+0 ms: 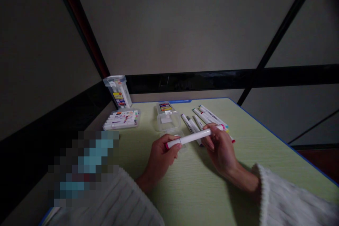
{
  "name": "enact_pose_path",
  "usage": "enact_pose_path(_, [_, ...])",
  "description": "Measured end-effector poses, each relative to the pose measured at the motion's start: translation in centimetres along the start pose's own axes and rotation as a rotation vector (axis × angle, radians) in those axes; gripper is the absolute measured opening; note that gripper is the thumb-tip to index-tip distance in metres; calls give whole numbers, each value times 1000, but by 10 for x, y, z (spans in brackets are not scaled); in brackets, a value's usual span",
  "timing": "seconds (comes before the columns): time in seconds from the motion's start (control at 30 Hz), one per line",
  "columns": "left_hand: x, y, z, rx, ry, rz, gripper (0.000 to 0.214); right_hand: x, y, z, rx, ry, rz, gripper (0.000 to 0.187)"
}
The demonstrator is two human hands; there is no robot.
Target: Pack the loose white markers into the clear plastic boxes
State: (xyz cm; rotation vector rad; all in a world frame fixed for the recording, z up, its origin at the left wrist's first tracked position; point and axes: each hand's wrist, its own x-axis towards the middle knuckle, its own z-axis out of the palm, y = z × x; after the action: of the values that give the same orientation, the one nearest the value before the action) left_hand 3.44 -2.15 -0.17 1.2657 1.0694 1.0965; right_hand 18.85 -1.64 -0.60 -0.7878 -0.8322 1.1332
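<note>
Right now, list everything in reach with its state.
Marker: held, ends apparently capped.
Left fingers: closed on marker.
Right fingers: closed on marker.
Loose markers: lying on table.
Upright case: standing, lid on, markers inside.
Flat case: lying flat, markers inside; lid unclear.
Middle box: apparently open.

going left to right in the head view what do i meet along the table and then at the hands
Along the table: flat case of markers → open clear box → loose markers.
At the hands: left hand → right hand → right sleeve. The held marker spans both hands, so it gets no place.
</note>
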Motion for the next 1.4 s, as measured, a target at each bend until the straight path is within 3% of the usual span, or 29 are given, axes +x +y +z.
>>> enact_pose_path(0.23, [-4, 0, 0, 41, 69, 120, 17, -3, 0, -1, 6, -35, -20, 16])
enact_pose_path(0.47, [0, 1, -2, -18, 162, 62, 14, -4, 1, 1, 29, -13, 0, 14])
enact_pose_path(0.67, [5, -1, -5, -65, 228, 45, 23, -8, 0, 2, 19, -11, 3, 14])
enact_pose_path(0.8, [6, -3, -5, -108, 218, 84, 34, -12, 1, 3, -9, -14, -35, 16])
enact_pose_path(1.1, [2, -2, -6, -109, 167, 171, 34, -13, 7, -2, -75, -33, -189, 16])
enact_pose_path(1.4, [-11, 0, -1, 100, -109, 213, 44, -17, 12, -5, -221, -199, -247, 15])
